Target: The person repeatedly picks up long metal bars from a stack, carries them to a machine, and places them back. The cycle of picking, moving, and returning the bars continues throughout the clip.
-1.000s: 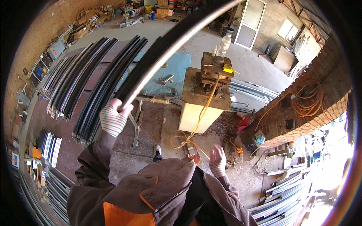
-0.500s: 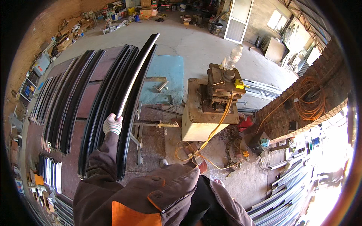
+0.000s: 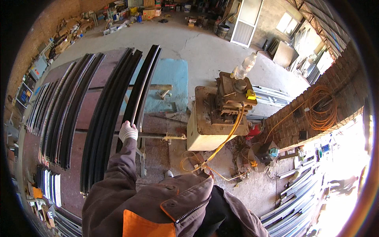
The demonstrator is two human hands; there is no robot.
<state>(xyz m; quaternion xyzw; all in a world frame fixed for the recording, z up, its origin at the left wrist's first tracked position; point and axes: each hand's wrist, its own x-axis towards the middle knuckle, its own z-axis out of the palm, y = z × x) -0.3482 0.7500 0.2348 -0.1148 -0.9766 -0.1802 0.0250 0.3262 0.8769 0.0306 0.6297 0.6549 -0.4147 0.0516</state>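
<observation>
My left hand (image 3: 128, 132), in a striped pale glove, is closed around a long dark metal profile (image 3: 143, 85) at the right side of the bench. The profile's far end reaches over a light blue sheet (image 3: 173, 79). Just left of it, several similar dark profiles (image 3: 112, 94) lie side by side, with a gap between them and the held one. Another group of dark profiles (image 3: 77, 114) rests farther left on the reddish-brown bench top (image 3: 87, 106). My right hand is out of sight; only the jacket's right side shows.
Right of the bench stands a rusty press (image 3: 233, 94) on a pale pedestal (image 3: 205, 136), with a plastic bottle (image 3: 246, 65) and a yellow tape measure (image 3: 250, 94) on top. A yellow hose (image 3: 225, 140) trails to the floor. Metal lengths (image 3: 296, 209) lie at lower right.
My left hand has moved right with the dark profile, which now lies apart from the group to its left. Its bright upper face has turned and looks darker.
</observation>
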